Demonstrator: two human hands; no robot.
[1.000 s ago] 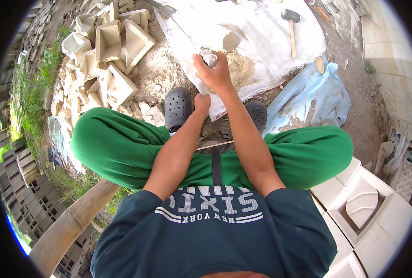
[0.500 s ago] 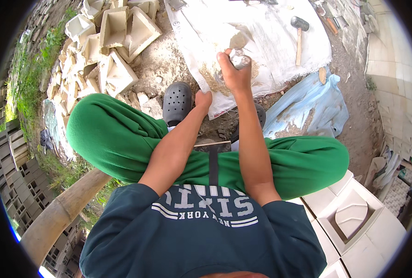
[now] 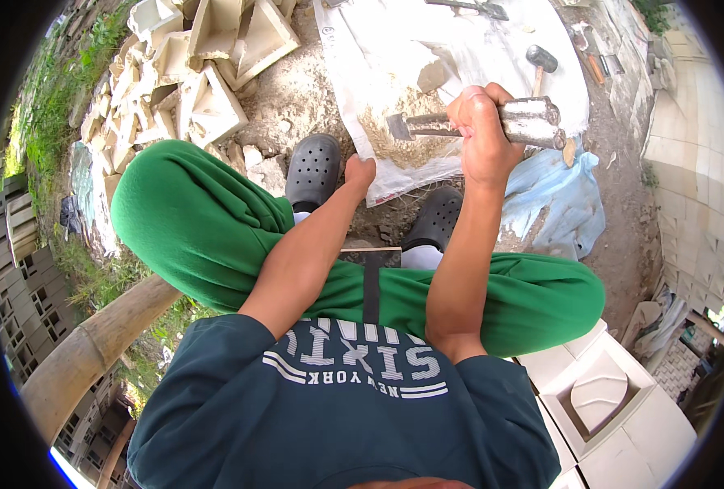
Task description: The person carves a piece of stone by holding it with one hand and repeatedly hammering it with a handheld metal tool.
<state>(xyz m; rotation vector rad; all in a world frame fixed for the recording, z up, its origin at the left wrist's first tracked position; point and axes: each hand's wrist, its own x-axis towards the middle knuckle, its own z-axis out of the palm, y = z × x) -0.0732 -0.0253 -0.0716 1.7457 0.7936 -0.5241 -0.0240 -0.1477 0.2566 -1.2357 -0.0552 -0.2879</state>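
Observation:
My right hand point(image 3: 486, 134) is raised over a white woven sheet point(image 3: 541, 20), fingers wrapped round a metal tool point(image 3: 533, 122). The tool lies roughly level. Its narrow shank ends in a small flat blade at the left, and a thick, silvery, worn part sticks out to the right of my fist. Down at the sheet's near edge, my left hand point(image 3: 360, 171) is closed on its corner; the fingertips are partly hidden. Pale crumbs point(image 3: 402, 147) and a light, chunky piece point(image 3: 433, 76) lie on the sheet below the tool.
Broken cream-coloured moulds point(image 3: 207, 106) are heaped at the far left. A black-headed mallet point(image 3: 541, 59) and another dark tool point(image 3: 480, 6) rest on the sheet. Blue plastic point(image 3: 561, 200) lies right of it. Pale mould blocks point(image 3: 598, 399) stand near right; a bamboo pole point(image 3: 101, 350) slants near left.
My right hand has lifted and moved right with the metal tool, whose blade end now shows. The left hand keeps its place at the sheet's edge. The view has shifted slightly.

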